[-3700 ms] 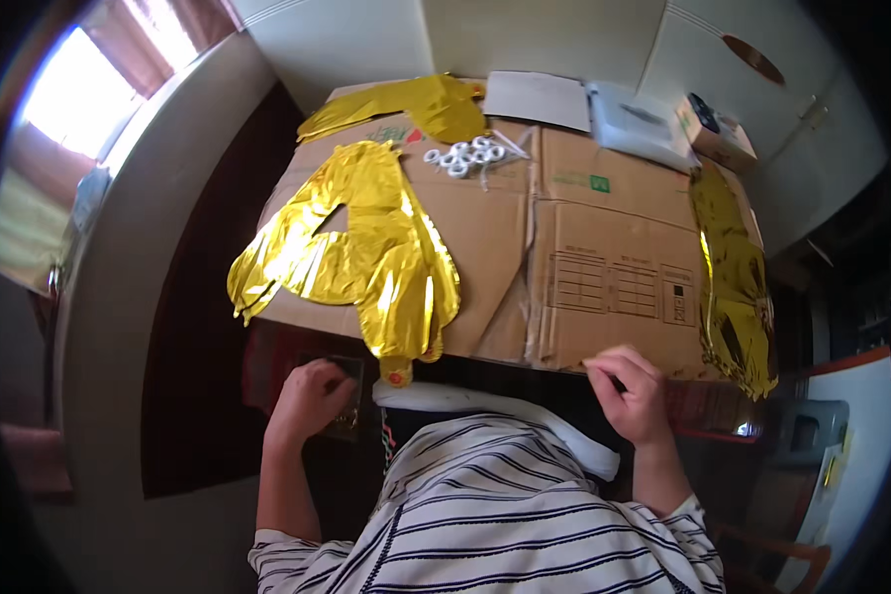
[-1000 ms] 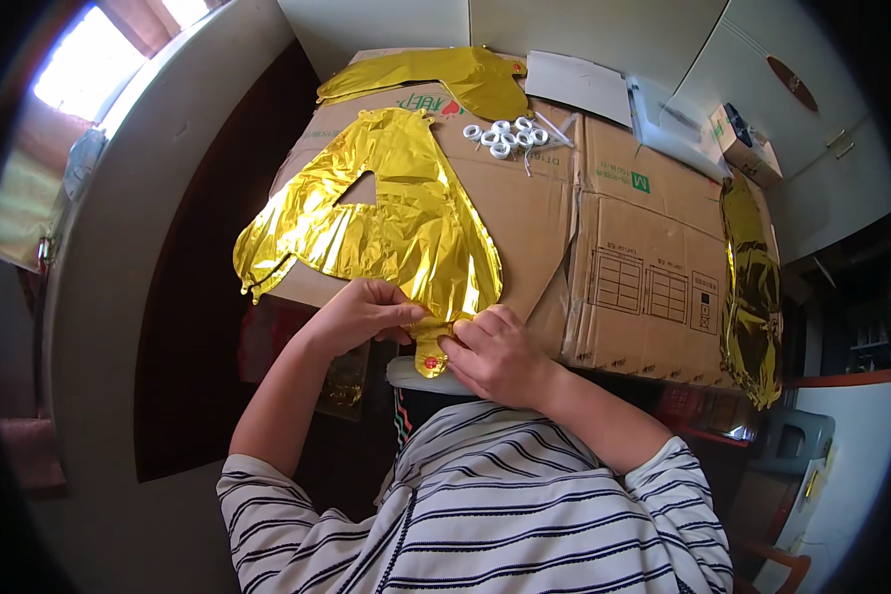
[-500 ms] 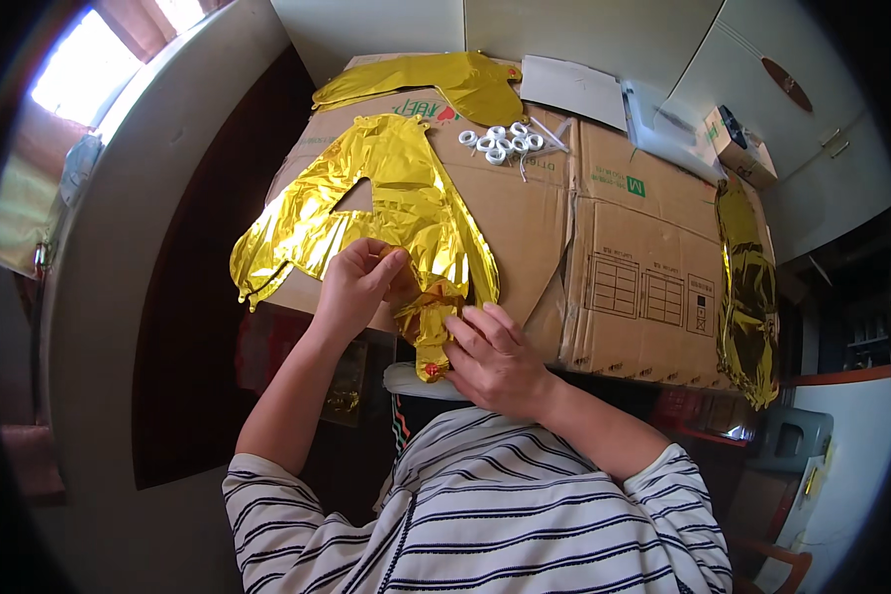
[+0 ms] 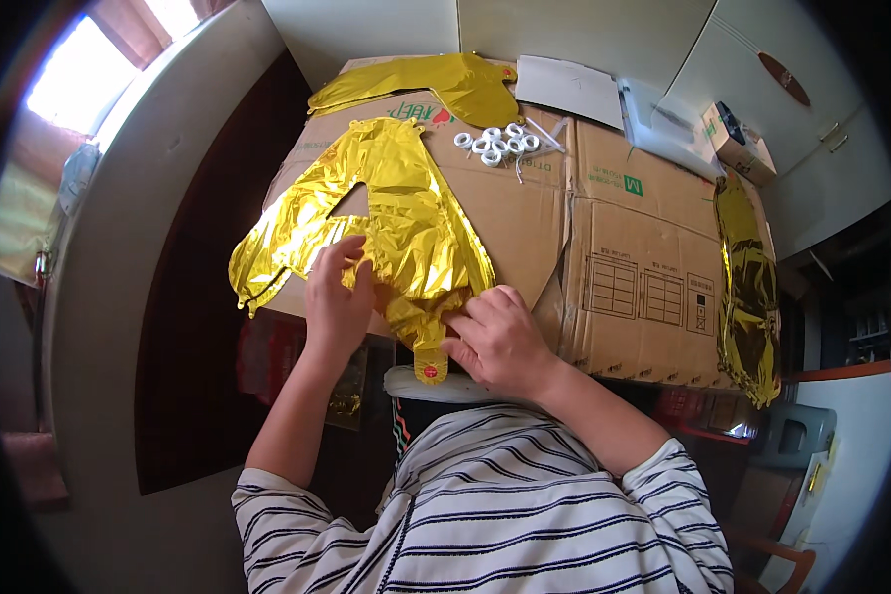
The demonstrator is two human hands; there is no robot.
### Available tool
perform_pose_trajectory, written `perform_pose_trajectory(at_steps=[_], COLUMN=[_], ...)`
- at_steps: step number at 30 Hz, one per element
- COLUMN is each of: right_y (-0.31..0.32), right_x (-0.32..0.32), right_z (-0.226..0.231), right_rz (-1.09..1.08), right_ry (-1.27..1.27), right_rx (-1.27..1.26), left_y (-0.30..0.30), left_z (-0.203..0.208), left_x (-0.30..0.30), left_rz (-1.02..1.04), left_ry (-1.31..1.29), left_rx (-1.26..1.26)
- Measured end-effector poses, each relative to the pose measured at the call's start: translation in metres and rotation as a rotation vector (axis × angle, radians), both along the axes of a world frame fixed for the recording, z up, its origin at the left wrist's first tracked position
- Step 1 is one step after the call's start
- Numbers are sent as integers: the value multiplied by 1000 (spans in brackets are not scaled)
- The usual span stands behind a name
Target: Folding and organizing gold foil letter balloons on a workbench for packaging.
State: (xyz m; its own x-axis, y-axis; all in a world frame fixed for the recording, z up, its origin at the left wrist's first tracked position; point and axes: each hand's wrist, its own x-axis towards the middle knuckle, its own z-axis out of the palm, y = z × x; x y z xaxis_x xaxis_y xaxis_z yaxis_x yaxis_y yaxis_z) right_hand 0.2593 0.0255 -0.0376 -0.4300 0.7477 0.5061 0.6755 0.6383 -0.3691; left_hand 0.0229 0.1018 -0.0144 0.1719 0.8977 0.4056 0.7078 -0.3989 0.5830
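On the flattened cardboard (image 4: 520, 233), seen through the head camera I run from far off, a crumpled gold foil balloon (image 4: 406, 213) lies toward the left edge, its triangular opening baring the brown surface and its narrow tab (image 4: 431, 361), marked with a red spot, hanging over the near edge. I see the left hand (image 4: 339, 297) raised at that edge with fingers spread, gripping nothing; whether its fingertips brush the foil, I cannot tell. The right hand (image 4: 495, 337) bends over the balloon's lower part, fingers on the foil and thumb beside the tab, though I cannot make out whether any foil is pinched. Near the far-left corner, a second gold foil balloon (image 4: 470, 89) lies flat along the far edge. In front of its right end I count several white rolls (image 4: 500, 146) in a cluster, with a pale board (image 4: 569, 91) behind them at the far edge. Toward the far-right corner sit a translucent plastic packet (image 4: 668, 134) and, just beside it, a small box (image 4: 740, 147). A third gold foil piece (image 4: 745, 297) drapes along the right edge down to the near-right corner.
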Motion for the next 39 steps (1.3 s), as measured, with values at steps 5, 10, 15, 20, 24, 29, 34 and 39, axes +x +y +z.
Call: perform_pose_trajectory(at_steps=[5, 10, 15, 20, 24, 29, 34, 39], right_y=[22, 31, 30, 32, 33, 37, 62, 93], right_x=[-6, -8, -11, -9, -5, 4, 13, 9], right_z=[-9, -14, -11, -15, -12, -1, 13, 11], right_rz=[-93, -50, -72, -88, -54, -17, 46, -4], right_ry=[-45, -19, -92, -117, -116, -141, -133, -188], right_rx=[-47, -28, -63, 124, 75, -139, -293, -230], left_y=[-29, -40, 1, 32, 48, 76, 92, 91], left_z=[47, 50, 42, 42, 46, 36, 18, 22], left_x=[27, 43, 39, 13, -6, -34, -59, -60], left_rz=[-384, -345, -182, -90, -61, -14, -29, -24], left_ry=[191, 251, 237, -36, -219, -342, -532, -461], left_rx=[155, -193, -384, -561, -615, -680, -677, -697])
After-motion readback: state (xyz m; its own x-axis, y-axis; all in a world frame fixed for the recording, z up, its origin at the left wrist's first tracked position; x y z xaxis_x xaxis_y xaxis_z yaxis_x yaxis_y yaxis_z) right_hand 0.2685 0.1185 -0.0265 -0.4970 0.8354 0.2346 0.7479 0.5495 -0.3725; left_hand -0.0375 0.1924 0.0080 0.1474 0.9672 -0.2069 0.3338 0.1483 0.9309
